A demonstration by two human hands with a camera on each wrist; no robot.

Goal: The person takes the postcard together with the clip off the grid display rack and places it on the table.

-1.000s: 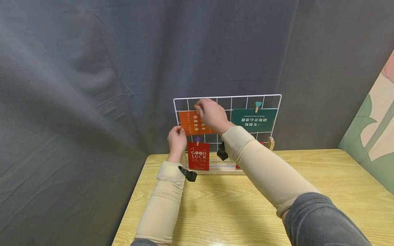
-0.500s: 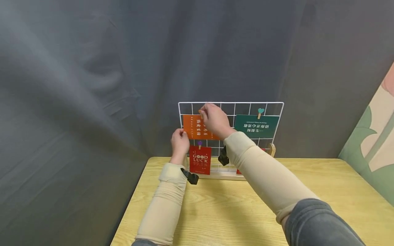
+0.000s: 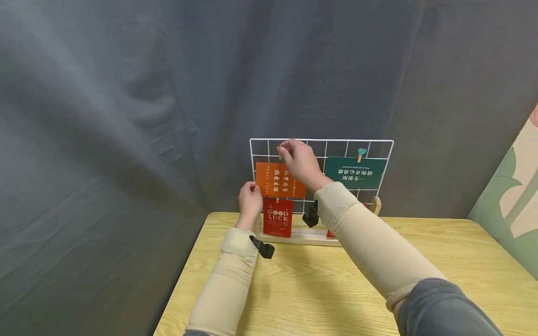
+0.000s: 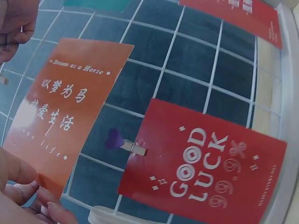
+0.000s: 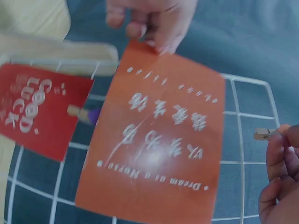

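My left hand (image 3: 250, 204) pinches the lower left corner of an orange card (image 3: 275, 179) with white writing, held in front of a white wire grid (image 3: 321, 139). Above the card's top edge, my right hand (image 3: 303, 162) pinches a small wooden clothespin (image 5: 264, 134) with an orange end. In the right wrist view the clothespin is apart from the card. Just below hangs a red GOOD LUCK card (image 4: 201, 163) on a clothespin with a purple heart (image 4: 114, 139); the orange card overlaps that heart in the head view.
A green card (image 3: 356, 172) hangs at the grid's upper right from a teal-heart clothespin (image 3: 360, 154). Another red card (image 4: 238, 18) sits below it, mostly behind my right arm. The grid stands in a wooden base (image 3: 302, 239) on the table (image 3: 319, 280), before a grey curtain (image 3: 201, 70).
The orange card has dropped lower on the grid with my left hand and now covers the purple heart. A gap has opened between it and the clothespin in my right hand.
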